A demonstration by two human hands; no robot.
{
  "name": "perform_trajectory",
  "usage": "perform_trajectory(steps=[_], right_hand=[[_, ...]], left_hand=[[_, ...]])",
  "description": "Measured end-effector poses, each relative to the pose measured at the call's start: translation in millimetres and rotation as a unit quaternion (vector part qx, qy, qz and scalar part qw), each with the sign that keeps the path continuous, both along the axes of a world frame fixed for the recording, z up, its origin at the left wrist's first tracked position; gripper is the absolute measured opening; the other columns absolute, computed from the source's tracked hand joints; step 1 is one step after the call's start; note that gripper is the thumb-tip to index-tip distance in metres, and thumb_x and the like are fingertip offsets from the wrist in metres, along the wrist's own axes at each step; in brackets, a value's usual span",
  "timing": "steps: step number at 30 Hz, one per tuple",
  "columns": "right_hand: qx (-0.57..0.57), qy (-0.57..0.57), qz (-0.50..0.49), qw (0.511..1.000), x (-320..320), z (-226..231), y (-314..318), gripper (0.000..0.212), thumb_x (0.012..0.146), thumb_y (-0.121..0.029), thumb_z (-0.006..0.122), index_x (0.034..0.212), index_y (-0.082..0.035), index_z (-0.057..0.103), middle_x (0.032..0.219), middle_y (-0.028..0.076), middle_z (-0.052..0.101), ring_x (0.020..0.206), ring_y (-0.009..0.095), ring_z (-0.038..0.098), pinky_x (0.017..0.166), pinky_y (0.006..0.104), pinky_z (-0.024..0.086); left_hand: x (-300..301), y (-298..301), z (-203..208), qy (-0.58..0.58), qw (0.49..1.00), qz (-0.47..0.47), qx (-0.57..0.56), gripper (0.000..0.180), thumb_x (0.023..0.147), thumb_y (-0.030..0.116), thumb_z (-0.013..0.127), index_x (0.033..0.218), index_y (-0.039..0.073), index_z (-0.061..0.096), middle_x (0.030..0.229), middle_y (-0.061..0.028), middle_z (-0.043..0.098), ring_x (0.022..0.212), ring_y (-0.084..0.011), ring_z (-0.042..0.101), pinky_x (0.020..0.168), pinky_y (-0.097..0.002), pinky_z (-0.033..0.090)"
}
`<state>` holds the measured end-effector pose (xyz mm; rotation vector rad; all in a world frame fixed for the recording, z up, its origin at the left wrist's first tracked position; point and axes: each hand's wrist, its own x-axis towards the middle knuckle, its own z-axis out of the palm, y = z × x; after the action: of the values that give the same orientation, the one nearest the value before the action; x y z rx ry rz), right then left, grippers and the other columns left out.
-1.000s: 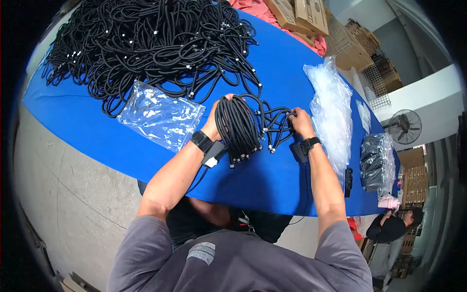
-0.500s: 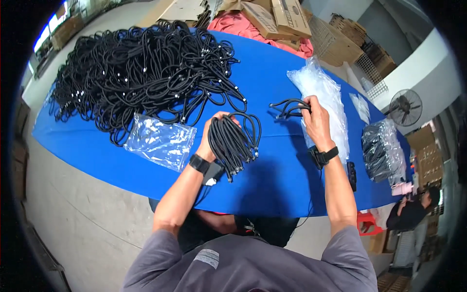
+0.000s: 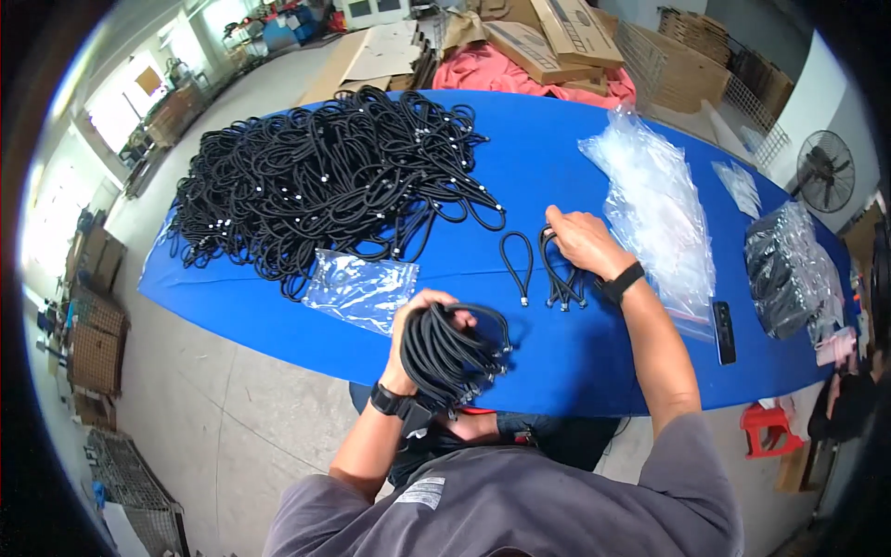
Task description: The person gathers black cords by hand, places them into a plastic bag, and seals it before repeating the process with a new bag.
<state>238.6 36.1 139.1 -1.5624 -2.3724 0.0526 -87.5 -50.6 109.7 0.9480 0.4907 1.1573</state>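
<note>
A thick bunch of black elastic cord loops (image 3: pixel 447 355) hangs from my left hand (image 3: pixel 408 327), which is closed around the loops' bent ends. Their pale-tipped ends point down and to the right. Over the middle of the table, my right hand (image 3: pixel 587 245) pinches a few more cord loops (image 3: pixel 562 286), tips toward me. A single black cord loop (image 3: pixel 516 267) lies just left of those, apart from my fingers. At the far left is a large tangled heap of the same black loops (image 3: pixel 316 176). A clear plastic bag (image 3: pixel 362 288) lies flat between the heap and my left hand.
The table has a blue cloth (image 3: pixel 306 327). Right of my right hand lies a stack of clear bags (image 3: pixel 654 213). Farther right are a black phone-like device (image 3: pixel 724 331), a bagged black bundle (image 3: pixel 784 269) and a fan (image 3: pixel 825 170). Cardboard boxes (image 3: pixel 557 42) stand behind the table.
My right hand has turned the few loops so their tips point toward me. One loop now lies separately on the cloth. My left hand still grips its bunch, and the whole view has shifted.
</note>
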Motion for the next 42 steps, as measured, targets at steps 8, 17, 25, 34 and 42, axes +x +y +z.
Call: perform_trajectory(steps=[8, 17, 25, 34, 42], right_hand=[[0.21, 0.222, -0.08, 0.949, -59.3, -27.5, 15.3, 0.016, 0.097, -0.008, 0.059, 0.11, -0.005, 0.051, 0.086, 0.022, 0.067, 0.08, 0.045, 0.066, 0.064, 0.0511, 0.05], [0.136, 0.151, -0.11, 0.973, -51.4, 0.0, -69.7, 0.017, 0.096, -0.011, 0.061, 0.111, -0.006, 0.053, 0.09, 0.022, 0.069, 0.082, 0.044, 0.067, 0.066, 0.052, 0.05], [-0.052, 0.292, -0.11, 0.949, -49.3, -1.0, -82.0, 0.026, 0.089, -0.005, 0.067, 0.114, 0.0, 0.06, 0.093, 0.022, 0.07, 0.086, 0.043, 0.067, 0.073, 0.0471, 0.053], [0.013, 0.265, -0.093, 0.96, -30.7, 6.8, -50.2, 0.025, 0.09, -0.012, 0.065, 0.111, 0.0, 0.067, 0.09, 0.024, 0.07, 0.083, 0.041, 0.07, 0.069, 0.0416, 0.053], [-0.093, 0.37, -0.096, 0.919, -28.1, 9.2, -62.8, 0.023, 0.087, -0.009, 0.069, 0.107, 0.002, 0.068, 0.086, 0.021, 0.072, 0.08, 0.03, 0.073, 0.068, 0.0371, 0.055]], left_hand=[[5.3, -8.3, 2.7, 0.154, 0.985, 0.01, 0.074, 0.02, 0.089, -0.004, 0.072, 0.106, 0.002, 0.064, 0.097, -0.0095, 0.072, 0.086, -0.0168, 0.071, 0.078, -0.0283, 0.059], [52.9, 12.7, 8.6, 0.094, 0.993, 0.025, 0.071, 0.021, 0.092, 0.0, 0.065, 0.113, 0.004, 0.065, 0.098, -0.0056, 0.072, 0.09, -0.0119, 0.067, 0.082, -0.0276, 0.056], [75.0, 21.9, -22.9, 0.25, 0.955, 0.071, 0.142, 0.025, 0.091, 0.005, 0.068, 0.116, 0.002, 0.065, 0.1, -0.0034, 0.072, 0.09, -0.009, 0.065, 0.08, -0.0257, 0.054], [75.4, 12.0, 4.9, 0.162, 0.978, -0.028, 0.132, 0.031, 0.089, 0.004, 0.071, 0.119, 0.003, 0.066, 0.102, -0.0038, 0.072, 0.093, -0.011, 0.067, 0.084, -0.0266, 0.054], [97.0, 29.2, -16.3, 0.241, 0.954, -0.007, 0.18, 0.026, 0.087, 0.003, 0.071, 0.113, 0.003, 0.066, 0.099, -0.0033, 0.071, 0.091, -0.0115, 0.066, 0.082, -0.0267, 0.053]])
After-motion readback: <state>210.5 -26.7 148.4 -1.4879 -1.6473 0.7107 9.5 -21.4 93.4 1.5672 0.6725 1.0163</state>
